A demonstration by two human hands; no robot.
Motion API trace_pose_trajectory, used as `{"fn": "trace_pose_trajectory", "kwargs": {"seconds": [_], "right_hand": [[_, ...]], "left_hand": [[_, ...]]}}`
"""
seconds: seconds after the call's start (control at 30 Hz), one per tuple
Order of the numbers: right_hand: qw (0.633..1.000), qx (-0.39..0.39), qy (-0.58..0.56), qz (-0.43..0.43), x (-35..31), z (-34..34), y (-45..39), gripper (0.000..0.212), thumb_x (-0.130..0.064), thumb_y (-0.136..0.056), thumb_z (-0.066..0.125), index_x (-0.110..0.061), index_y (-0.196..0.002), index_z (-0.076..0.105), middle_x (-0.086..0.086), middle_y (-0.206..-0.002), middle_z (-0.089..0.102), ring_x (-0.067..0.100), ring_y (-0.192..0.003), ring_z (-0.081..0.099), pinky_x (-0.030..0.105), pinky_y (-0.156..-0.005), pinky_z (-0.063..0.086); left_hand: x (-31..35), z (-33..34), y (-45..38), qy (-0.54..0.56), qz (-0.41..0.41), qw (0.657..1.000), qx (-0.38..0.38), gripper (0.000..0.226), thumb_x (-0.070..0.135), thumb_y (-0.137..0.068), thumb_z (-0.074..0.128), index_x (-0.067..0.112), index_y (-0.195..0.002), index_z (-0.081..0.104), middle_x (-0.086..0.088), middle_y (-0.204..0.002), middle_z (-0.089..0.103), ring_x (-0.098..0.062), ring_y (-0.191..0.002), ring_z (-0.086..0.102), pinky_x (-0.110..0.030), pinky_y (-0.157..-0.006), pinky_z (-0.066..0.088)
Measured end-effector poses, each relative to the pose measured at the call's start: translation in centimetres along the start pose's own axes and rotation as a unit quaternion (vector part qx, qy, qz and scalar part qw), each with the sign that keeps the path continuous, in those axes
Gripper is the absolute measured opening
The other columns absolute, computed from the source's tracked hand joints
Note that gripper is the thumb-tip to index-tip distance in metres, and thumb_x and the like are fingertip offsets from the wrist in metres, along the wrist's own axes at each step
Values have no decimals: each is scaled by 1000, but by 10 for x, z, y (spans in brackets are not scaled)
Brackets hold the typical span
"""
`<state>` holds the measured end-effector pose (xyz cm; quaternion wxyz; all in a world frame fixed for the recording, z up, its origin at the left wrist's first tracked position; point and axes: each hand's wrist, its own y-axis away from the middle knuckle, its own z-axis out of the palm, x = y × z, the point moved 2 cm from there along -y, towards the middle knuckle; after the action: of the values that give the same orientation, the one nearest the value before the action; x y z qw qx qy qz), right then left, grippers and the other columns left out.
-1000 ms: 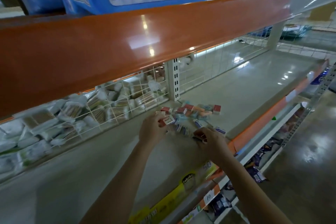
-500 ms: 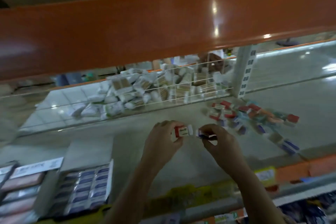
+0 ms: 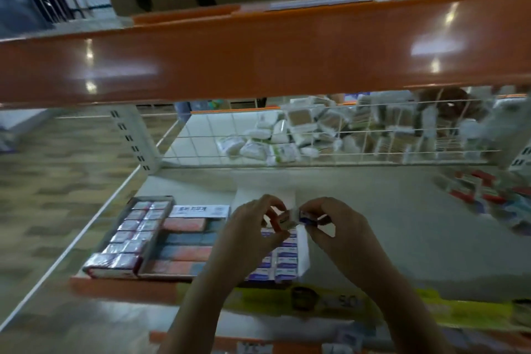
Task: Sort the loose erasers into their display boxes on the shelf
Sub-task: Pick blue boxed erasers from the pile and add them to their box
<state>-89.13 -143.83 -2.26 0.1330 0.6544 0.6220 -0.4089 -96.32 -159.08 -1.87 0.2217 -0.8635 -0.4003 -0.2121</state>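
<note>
Carrying pinched erasers (image 3: 288, 218) from the pile (image 3: 488, 190), both hands (image 3: 253, 227) (image 3: 336, 224) now hover over the right box (image 3: 301, 250), ready for sorting.

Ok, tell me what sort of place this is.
Most likely a shop's stationery aisle: an orange-edged retail shelf, display boxes of erasers lined up at its front edge, and a wire divider with packaged goods piled behind.

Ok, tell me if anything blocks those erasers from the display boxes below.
Nothing visible does. The left hand and right hand hold small erasers directly above the open white display box; no lid or other item lies between them.
</note>
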Motion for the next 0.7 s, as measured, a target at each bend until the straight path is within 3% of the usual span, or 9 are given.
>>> {"fn": "trace_pose_trajectory", "kwargs": {"seconds": [0.13, 0.33, 0.47, 0.6, 0.7], "right_hand": [[999, -30, -3, -19, -24, 27, -7, 22, -6, -81, 66, -18, -100, 65, -11, -92, 60, 5, -86, 56, 7, -78, 42], [999, -43, 19, -22, -37, 49, -6, 22, -8, -83, 65, -22, -101, 64, -12, -95, 61, 3, -89, 56, 13, -81, 46], [999, -34, 34, -16, -41, 55, -5, 22, -9, -84, 64, -23, -101, 63, -14, -94, 61, 3, -89, 56, 16, -82, 47], [999, -18, 41, -9, -46, 59, -6, 21, -10, -84, 64, -23, -100, 63, -15, -93, 60, 4, -88, 57, 14, -82, 47], [999, -2, 45, -5, -50, 62, -7, 20, -9, -83, 65, -22, -98, 64, -14, -92, 61, 5, -87, 58, 14, -81, 47]], "left_hand": [[-23, -20, 10, 17, -20, 1000, 1, 20, 27, -82, 68, 35, -86, 50, 23, -79, 55, 4, -74, 55, -9, -62, 39], [-53, -31, 19, 118, -75, 990, -15, 19, 29, -83, 68, 35, -82, 49, 14, -80, 63, 0, -74, 62, -17, -63, 53], [-70, -32, 22, 213, -110, 971, -24, 21, 20, -83, 68, 31, -90, 53, 7, -88, 65, -2, -77, 64, -24, -68, 57], [-78, -34, 18, 292, -109, 948, -65, 27, 11, -86, 64, 31, -103, 58, 6, -98, 62, 4, -84, 62, -15, -67, 53], [-83, -36, 16, 371, -117, 917, -85, 26, 8, -86, 60, 24, -106, 63, 0, -103, 66, -6, -92, 66, -21, -75, 54]]}}
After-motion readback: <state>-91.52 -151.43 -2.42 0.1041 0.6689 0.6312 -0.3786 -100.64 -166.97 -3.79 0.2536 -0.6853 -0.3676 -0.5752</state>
